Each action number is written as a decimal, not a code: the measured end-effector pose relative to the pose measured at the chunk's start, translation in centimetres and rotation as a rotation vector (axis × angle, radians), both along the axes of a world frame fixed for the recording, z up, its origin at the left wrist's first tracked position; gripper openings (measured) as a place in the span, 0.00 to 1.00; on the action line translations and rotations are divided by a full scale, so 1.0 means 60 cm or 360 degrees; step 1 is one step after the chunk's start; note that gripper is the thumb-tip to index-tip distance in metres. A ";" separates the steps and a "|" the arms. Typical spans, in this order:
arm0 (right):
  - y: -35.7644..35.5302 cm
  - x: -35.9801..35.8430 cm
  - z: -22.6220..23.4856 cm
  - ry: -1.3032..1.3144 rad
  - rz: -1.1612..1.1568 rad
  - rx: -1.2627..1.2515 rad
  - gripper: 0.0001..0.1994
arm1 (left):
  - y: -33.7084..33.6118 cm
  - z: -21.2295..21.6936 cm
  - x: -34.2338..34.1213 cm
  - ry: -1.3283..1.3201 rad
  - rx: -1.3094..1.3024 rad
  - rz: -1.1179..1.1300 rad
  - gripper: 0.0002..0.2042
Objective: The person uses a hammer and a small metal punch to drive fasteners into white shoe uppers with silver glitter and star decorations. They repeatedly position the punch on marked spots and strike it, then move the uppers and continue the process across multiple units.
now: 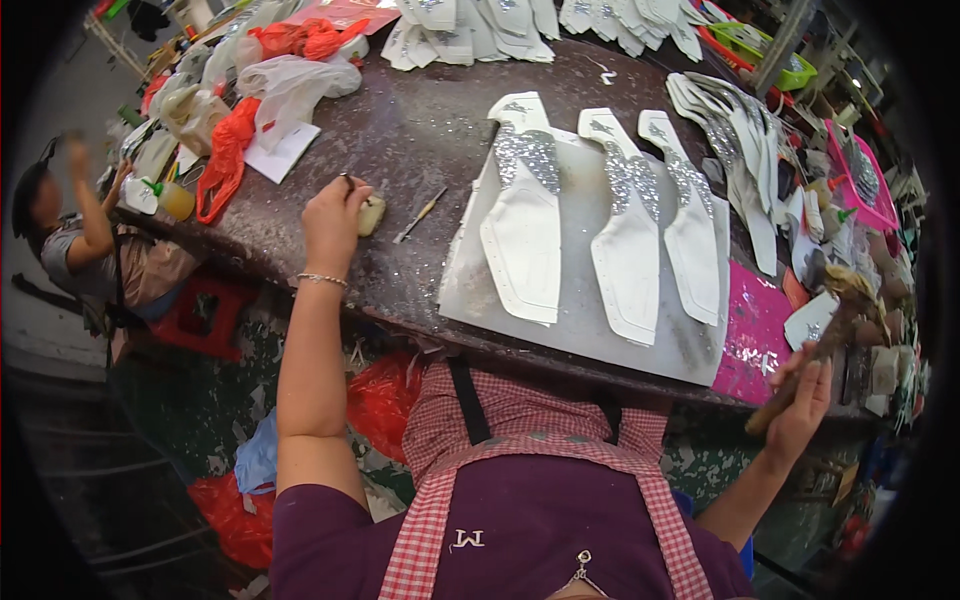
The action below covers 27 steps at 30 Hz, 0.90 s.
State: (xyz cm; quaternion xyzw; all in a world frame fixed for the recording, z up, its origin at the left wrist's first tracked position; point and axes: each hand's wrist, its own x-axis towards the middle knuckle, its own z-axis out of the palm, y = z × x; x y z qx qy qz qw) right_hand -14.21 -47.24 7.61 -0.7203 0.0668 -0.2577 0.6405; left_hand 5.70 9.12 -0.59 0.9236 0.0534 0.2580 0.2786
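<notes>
Head view: left hand rests on the dark worktable, fingers curled and pinching a thin dark tool that sticks up past the knuckles; a small pale lump lies touching the hand on its right side, and a slim stick tool lies just beyond, long axis slanting up to the right. Right hand hangs off the table's near edge, fingers wrapped tight round the handle of a worn brush, head pointing up-right. Between the hands a grey board carries three white shoe-upper pieces with glitter bands, left piece, middle piece, right piece, long axes running away from the body. Left hand is nearer the left piece, which lies to its right; brush hand is nearer the right piece, up and left of it. A seated co-worker is at far left.
</notes>
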 end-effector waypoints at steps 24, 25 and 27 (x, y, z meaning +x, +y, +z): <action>0.324 0.190 -0.041 0.0163 0.0693 -0.1355 0.20 | -0.202 0.023 -0.073 0.0081 -0.1392 -0.0616 0.08; 0.324 0.190 -0.041 0.0174 0.0702 -0.1333 0.20 | -0.201 0.023 -0.072 0.0098 -0.1346 -0.0612 0.08; 0.324 0.192 -0.044 0.0181 0.0715 -0.1294 0.20 | -0.201 0.020 -0.069 0.0138 -0.1256 -0.0612 0.09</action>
